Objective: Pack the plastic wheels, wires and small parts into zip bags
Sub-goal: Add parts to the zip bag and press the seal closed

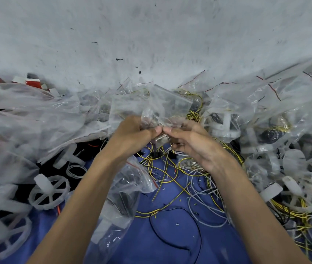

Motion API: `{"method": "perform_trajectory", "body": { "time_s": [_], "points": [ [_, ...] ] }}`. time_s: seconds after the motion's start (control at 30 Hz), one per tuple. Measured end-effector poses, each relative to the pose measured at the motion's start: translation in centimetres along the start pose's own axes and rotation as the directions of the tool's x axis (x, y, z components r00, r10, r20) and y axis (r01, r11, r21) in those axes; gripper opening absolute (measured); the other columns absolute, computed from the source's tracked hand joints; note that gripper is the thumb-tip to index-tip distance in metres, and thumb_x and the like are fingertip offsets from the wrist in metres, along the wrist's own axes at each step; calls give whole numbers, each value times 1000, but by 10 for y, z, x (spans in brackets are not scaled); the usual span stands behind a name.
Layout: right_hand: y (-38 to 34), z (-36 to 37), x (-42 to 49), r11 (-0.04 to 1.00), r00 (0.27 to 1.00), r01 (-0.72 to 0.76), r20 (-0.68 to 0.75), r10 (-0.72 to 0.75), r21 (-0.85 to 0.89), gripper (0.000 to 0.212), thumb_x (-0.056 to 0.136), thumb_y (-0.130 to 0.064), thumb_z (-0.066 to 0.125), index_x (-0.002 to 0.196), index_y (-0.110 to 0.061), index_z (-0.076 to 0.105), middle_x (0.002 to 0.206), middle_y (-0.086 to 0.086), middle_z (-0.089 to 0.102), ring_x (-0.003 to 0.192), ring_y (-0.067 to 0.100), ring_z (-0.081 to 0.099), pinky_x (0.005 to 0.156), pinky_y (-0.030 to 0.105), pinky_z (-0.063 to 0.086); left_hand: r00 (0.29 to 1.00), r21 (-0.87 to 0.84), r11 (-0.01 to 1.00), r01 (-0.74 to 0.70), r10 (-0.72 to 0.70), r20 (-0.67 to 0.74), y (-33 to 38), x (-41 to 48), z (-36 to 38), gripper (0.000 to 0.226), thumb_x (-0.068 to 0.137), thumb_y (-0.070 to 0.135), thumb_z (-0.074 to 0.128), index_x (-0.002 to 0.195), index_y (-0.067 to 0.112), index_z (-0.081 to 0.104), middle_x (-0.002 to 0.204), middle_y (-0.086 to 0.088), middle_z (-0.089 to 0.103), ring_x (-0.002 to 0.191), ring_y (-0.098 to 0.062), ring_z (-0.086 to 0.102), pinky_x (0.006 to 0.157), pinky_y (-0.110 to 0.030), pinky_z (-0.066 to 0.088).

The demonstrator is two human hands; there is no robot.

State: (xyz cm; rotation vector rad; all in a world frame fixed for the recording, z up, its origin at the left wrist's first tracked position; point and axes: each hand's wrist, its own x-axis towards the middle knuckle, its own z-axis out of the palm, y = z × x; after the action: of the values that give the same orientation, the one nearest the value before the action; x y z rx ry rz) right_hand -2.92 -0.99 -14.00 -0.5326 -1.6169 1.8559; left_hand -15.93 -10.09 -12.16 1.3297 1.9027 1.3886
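Blue surface: filled bags were heaped along its far edge. Loose wheels at the left edge and wires across the middle lay unpacked, so I judged packing partly done. Left hand and right hand together pinched one small zip bag above the middle.

only the person's two arms show. the left forearm and the right forearm are bare along all the length in view, slim and smooth, widening toward the lower edge of the picture. the left grip is ungloved, its back rounded and even. the right grip is bare too, with knuckles and faint tendon ridges raised across its back. both thumbs end in short nails cut close. finer marks on the skin are lost in slight blur.
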Motion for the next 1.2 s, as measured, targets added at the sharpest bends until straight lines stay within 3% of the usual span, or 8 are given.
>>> {"method": "perform_trajectory", "body": {
  "time_s": [0.17,0.4,0.6,0.7,0.8,0.93,1.07,1.2],
  "points": [
    [-2,2,2,998,996,68,-56,-69,-14,21,80,4,61,90,-15,63,80,0,69,73,12,65,65,23,52,1000,-28,999,-24,24,-1,3,-1,2,17,81,14,71,65,16,68,50,14,63,48,7,56,45,-4,38],
    [-1,1,0,997,996,71,-47,-73,-26,12,83,0,62,88,-10,65,79,1,72,72,15,68,64,26,56,999,-63,998,11,-9,37,6,-3,-3,15,77,10,74,85,20,65,81,-4,73,74,-13,71,88,-39,54],
    [-3,0,2,1000,1000,-25,-11,25,9,16,83,-25,63,89,-10,64,79,3,71,67,16,67,68,30,57,998,-83,996,-6,11,60,7,-4,-2,20,83,17,70,98,5,63,83,-9,74,78,-21,72,91,-46,51],
    [-4,-3,-1,993,994,-88,68,83,84,13,77,-15,65,89,-12,62,76,1,71,66,13,68,63,25,56,999,-20,999,-25,25,-21,4,-1,-2,17,87,19,66,97,6,64,87,-14,72,86,-27,69,85,-38,50],
    [-2,-10,0,996,995,-94,24,94,4,10,81,-3,63,87,-11,63,72,-2,70,61,8,64,54,15,51,989,28,998,-47,43,141,0,0,-10,16,91,25,60,99,11,61,81,4,73,73,-12,71,71,-20,50],
    [-2,-16,0,990,993,-118,-25,117,-73,13,80,-2,66,92,-7,63,76,0,68,59,5,62,53,14,50,915,496,839,-225,7,403,-12,-2,-31,44,73,64,51,89,27,66,72,22,67,68,17,57,60,-2,37],
    [0,-18,1,990,989,-137,-53,135,-23,29,75,-1,70,100,10,60,89,14,67,71,15,68,66,24,56,847,484,858,-174,-120,517,-23,-2,-54,67,60,86,51,84,27,72,79,13,69,76,2,60,74,-16,40],
    [2,-16,1,990,989,-143,-29,143,-2,13,79,-4,67,89,3,64,87,14,73,79,30,71,67,27,57,765,376,894,-245,-60,642,-32,-3,-66,24,70,59,68,76,36,70,78,11,71,75,-3,63,74,-23,42]
  ]
}}
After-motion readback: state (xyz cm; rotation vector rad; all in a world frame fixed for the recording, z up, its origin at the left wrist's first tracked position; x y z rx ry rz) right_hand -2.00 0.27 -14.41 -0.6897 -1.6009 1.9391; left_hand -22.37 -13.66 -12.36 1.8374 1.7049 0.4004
